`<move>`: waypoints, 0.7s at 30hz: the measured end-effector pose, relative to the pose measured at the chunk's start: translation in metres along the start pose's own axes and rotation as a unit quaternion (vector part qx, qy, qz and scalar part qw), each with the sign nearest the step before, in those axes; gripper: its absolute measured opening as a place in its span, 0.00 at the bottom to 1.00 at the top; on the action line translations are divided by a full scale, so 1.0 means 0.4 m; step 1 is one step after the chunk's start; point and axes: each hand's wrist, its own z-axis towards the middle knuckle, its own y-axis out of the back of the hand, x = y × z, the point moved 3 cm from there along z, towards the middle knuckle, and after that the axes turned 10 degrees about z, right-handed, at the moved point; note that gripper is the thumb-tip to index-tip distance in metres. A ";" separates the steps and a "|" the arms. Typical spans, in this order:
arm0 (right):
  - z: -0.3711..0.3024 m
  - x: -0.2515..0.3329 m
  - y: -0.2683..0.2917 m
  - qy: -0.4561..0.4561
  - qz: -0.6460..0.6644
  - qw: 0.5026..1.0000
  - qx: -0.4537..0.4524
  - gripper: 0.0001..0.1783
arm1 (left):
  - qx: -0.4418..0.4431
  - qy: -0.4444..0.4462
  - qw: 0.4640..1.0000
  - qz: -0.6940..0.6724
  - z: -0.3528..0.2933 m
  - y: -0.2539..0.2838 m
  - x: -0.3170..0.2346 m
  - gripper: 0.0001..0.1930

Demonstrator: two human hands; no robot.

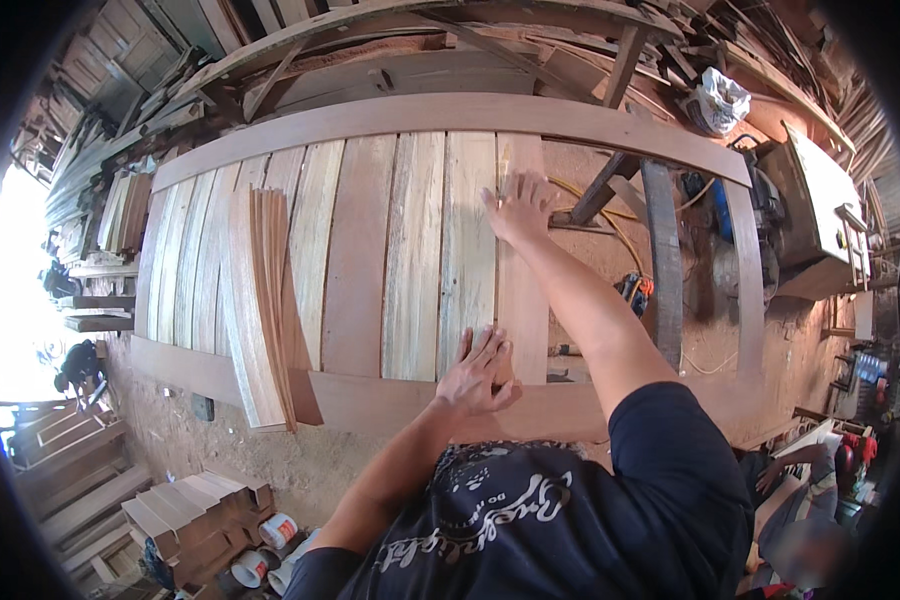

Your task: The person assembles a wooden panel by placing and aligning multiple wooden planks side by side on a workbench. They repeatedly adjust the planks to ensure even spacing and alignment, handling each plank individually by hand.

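A long wooden frame (420,400) lies in front of me, with slats side by side across most of it. My left hand (478,372) rests with fingers spread at the near end of the slats, by the near rail. Farther off, my right hand (522,205) lies open on the far part of the rightmost slat (522,310), fingers apart. Beside it is a pale, streaked slat (468,250). Neither hand grips anything. Across the left part of the frame leans a bundle of thin wooden strips (262,300).
Right of the slats, the frame is open over a dark support beam (662,260), yellow cord and an orange-and-black tool (638,290). A white sack (718,102) stands behind. Stacked wood blocks (195,515) and white buckets (278,530) sit at lower left. Another person (795,500) is at lower right.
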 end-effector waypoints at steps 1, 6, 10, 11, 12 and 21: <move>-0.029 0.021 -0.008 0.050 -0.020 0.998 -0.014 0.52 | 0.004 0.005 1.000 -0.006 -0.022 0.001 -0.002 0.43; -0.021 -0.061 -0.008 0.029 -0.016 0.999 -0.012 0.54 | 0.002 -0.002 1.000 -0.022 -0.013 0.005 -0.011 0.44; -0.020 -0.073 0.032 -0.023 0.076 0.996 -0.048 0.52 | -0.005 -0.008 1.000 -0.001 -0.014 -0.001 0.000 0.44; -0.055 -0.088 0.033 -0.027 0.110 0.991 -0.075 0.50 | -0.002 0.000 1.000 -0.007 -0.027 -0.008 0.000 0.44; -0.077 -0.124 0.034 -0.035 0.143 0.983 -0.108 0.49 | 0.001 0.002 1.000 -0.014 -0.029 -0.012 -0.002 0.44; -0.487 -0.487 -0.222 -0.277 0.600 0.748 -0.063 0.58 | 0.089 -0.005 0.994 0.057 -0.012 -0.025 -0.009 0.44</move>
